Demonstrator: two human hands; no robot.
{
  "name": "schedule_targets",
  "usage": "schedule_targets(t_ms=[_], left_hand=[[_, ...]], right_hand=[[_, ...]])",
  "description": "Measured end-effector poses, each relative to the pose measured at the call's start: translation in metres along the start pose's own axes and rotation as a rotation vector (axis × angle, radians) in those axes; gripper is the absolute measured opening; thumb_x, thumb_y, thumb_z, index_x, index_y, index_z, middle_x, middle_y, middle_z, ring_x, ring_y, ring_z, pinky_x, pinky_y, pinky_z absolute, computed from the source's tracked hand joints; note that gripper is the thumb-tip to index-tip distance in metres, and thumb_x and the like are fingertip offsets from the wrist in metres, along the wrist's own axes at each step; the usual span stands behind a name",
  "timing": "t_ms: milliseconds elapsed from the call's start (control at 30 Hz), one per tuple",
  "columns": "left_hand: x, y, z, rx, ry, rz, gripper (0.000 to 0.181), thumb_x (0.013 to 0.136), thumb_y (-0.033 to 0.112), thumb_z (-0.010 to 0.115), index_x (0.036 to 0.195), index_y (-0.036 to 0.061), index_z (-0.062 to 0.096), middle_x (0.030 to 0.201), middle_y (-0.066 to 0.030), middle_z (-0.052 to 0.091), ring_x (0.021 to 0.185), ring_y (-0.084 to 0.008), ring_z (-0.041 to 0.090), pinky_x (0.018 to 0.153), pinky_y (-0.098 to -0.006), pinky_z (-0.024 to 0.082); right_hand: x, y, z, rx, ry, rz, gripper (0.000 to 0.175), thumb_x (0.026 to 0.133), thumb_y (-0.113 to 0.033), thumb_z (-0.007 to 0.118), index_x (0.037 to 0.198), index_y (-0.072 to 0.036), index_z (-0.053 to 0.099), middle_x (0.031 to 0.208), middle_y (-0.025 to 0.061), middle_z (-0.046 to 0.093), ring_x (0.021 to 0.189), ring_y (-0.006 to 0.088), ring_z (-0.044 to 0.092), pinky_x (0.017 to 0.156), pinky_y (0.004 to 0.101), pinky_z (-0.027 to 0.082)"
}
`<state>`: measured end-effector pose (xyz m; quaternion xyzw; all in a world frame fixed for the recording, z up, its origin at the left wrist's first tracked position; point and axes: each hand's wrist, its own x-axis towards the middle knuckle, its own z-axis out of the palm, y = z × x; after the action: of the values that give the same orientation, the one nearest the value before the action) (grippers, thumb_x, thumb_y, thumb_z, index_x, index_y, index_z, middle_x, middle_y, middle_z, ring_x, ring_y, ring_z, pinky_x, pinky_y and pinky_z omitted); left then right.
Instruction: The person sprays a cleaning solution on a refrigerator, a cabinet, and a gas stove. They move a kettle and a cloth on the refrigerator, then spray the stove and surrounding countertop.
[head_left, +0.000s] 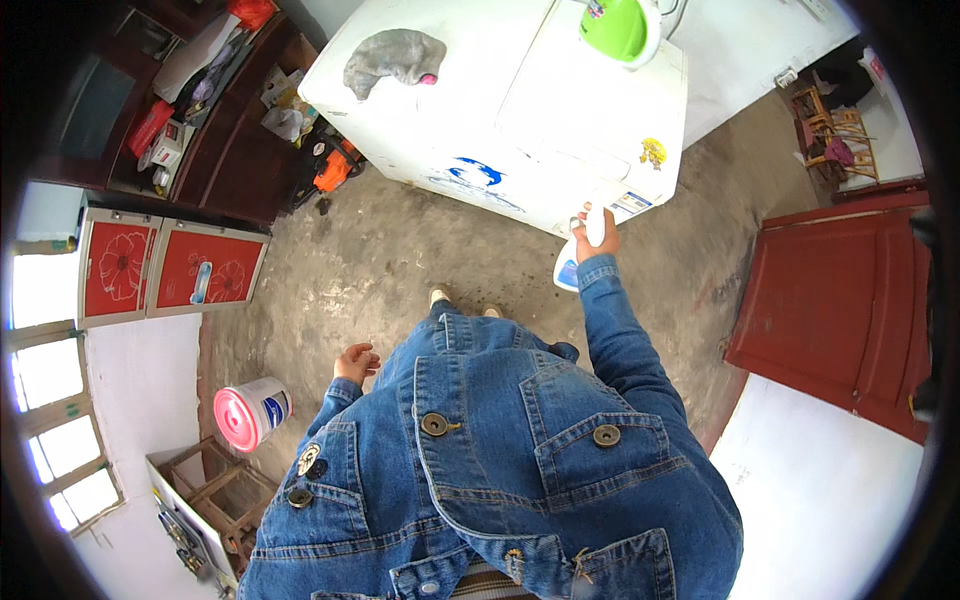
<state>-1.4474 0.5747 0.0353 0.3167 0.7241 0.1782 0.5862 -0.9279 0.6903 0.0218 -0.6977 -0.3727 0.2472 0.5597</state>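
My right hand (602, 234) grips a white spray bottle (568, 268) by its trigger head, in front of the lower right of a white chest freezer (450, 142). A blue label shows on the bottle. Down at my side, my left hand (358, 363) hangs with loosely bent fingers and nothing in it. On the freezer's top lies a crumpled grey cloth (397, 58) with a small pink spot. A green and white plastic container (616, 30) stands toward the far right of that top.
A white bucket with a pink lid (251, 414) stands at the left. An orange and black power tool (335, 166) lies by the freezer's left side, near a dark wooden cabinet (240, 165). A red wooden door (832, 307) is at the right. Bamboo chairs (840, 139) stand beyond.
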Motion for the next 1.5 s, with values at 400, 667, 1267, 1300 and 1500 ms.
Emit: schedule_targets(t_ms=[400, 667, 1267, 1300, 1500], left_hand=[[0.009, 0.049, 0.011, 0.137, -0.075, 0.131, 0.030, 0.088, 0.011, 0.054, 0.116, 0.0007, 0.057, 0.091, -0.0113, 0.069, 0.079, -0.0194, 0.068, 0.067, -0.0296, 0.054], [-0.003, 0.028, 0.001, 0.257, -0.055, 0.084, 0.030, 0.087, 0.012, 0.055, 0.114, -0.0001, 0.059, 0.091, -0.0121, 0.069, 0.078, -0.0196, 0.067, 0.066, -0.0303, 0.054], [-0.010, 0.016, -0.019, 0.295, -0.033, 0.054, 0.030, 0.088, 0.011, 0.052, 0.116, -0.0006, 0.057, 0.093, -0.0124, 0.068, 0.082, -0.0194, 0.066, 0.070, -0.0315, 0.054], [-0.008, 0.020, -0.017, 0.319, -0.031, 0.052, 0.030, 0.088, 0.011, 0.053, 0.116, -0.0004, 0.057, 0.093, -0.0122, 0.068, 0.082, -0.0193, 0.066, 0.070, -0.0314, 0.054], [0.000, 0.029, -0.018, 0.280, -0.069, 0.071, 0.029, 0.089, 0.011, 0.052, 0.116, 0.0011, 0.057, 0.090, -0.0089, 0.069, 0.078, -0.0179, 0.067, 0.066, -0.0286, 0.053]], right_hand=[[0.019, -0.007, 0.001, -0.443, -0.040, 0.216, 0.040, 0.077, -0.033, 0.073, 0.109, -0.011, 0.062, 0.105, 0.0129, 0.066, 0.099, 0.0307, 0.062, 0.084, 0.0390, 0.050], [0.039, 0.027, 0.045, -0.513, -0.006, 0.081, 0.048, 0.074, -0.036, 0.074, 0.110, -0.009, 0.059, 0.111, 0.0116, 0.063, 0.102, 0.0310, 0.060, 0.087, 0.0400, 0.049], [0.053, 0.027, 0.028, -0.625, 0.091, 0.187, 0.036, 0.075, -0.033, 0.071, 0.102, -0.011, 0.063, 0.101, 0.0120, 0.065, 0.097, 0.0308, 0.062, 0.082, 0.0399, 0.050], [0.053, 0.024, 0.030, -0.617, 0.086, 0.177, 0.035, 0.075, -0.033, 0.071, 0.101, -0.011, 0.063, 0.100, 0.0121, 0.066, 0.096, 0.0310, 0.062, 0.082, 0.0401, 0.050], [0.035, 0.013, 0.066, -0.585, -0.010, -0.099, 0.042, 0.073, -0.033, 0.072, 0.107, -0.011, 0.060, 0.100, 0.0124, 0.066, 0.095, 0.0321, 0.062, 0.083, 0.0410, 0.050]])
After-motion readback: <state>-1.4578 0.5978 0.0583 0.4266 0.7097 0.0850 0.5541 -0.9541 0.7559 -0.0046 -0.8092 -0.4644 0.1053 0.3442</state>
